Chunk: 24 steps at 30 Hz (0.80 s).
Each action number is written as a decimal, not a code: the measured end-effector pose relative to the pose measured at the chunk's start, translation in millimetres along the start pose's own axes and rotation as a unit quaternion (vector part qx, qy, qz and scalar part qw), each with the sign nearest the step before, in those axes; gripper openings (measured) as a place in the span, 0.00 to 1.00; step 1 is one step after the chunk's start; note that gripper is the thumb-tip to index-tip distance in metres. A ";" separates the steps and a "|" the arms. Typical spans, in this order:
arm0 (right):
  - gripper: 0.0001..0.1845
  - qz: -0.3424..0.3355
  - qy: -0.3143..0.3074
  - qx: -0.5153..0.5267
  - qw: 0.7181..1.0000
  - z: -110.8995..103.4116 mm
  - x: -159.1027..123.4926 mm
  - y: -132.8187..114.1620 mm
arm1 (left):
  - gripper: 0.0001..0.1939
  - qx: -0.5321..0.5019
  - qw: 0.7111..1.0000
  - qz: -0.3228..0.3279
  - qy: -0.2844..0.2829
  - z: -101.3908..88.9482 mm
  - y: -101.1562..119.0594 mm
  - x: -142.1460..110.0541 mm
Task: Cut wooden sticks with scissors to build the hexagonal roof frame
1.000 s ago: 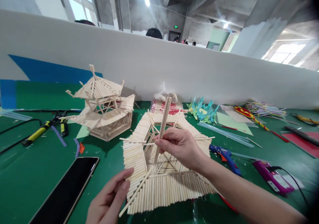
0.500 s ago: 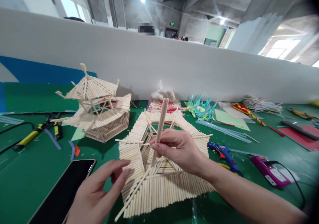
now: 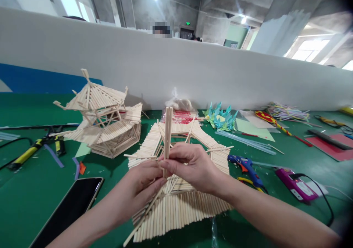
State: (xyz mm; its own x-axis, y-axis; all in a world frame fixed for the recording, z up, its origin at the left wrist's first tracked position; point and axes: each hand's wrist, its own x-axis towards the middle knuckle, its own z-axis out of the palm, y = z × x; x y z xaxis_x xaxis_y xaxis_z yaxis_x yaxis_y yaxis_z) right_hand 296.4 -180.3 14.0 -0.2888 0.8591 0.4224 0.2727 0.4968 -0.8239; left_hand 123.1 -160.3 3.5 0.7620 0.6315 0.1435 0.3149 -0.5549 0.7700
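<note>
My right hand pinches a small bundle of wooden sticks and holds it nearly upright over the middle of a flat roof-shaped piece made of glued sticks. My left hand has come up beside it, and its fingertips close on the lower end of the same bundle. The roof piece lies on the green table right under both hands. A finished pavilion model of sticks stands behind and to the left.
A black phone lies at the lower left. Yellow-handled pliers and cables are at far left. A blue glue gun, a purple device, teal paper shapes and straws lie to the right. A white partition backs the table.
My left hand rose from the roof piece's front edge to the stick bundle. The bundle swung from a right-leaning tilt to nearly upright. The camera shifted slightly right.
</note>
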 end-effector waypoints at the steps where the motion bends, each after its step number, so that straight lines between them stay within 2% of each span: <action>1: 0.08 -0.003 0.002 0.001 1.000 0.1 0.0 0.8 | 0.11 -0.012 1.000 -0.001 -0.006 -0.7 0.5 0.7; 12: 0.09 -0.006 0.002 -0.004 1.000 0.6 0.2 -2.3 | 0.09 -0.013 1.000 0.018 -0.019 -2.9 -2.2 0.6; 24: 0.07 0.003 0.006 0.016 1.000 1.2 0.1 0.6 | 0.10 -0.016 0.999 0.007 -0.034 -3.9 -4.2 0.7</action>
State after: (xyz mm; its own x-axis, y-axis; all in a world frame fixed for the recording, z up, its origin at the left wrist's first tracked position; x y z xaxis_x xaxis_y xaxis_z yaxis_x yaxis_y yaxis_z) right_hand 295.4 -180.1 13.1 -0.2763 0.8635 0.4220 0.2450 0.4879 -0.8378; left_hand 120.1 -155.4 2.7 0.8030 0.5852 0.1131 0.2868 -0.5457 0.7874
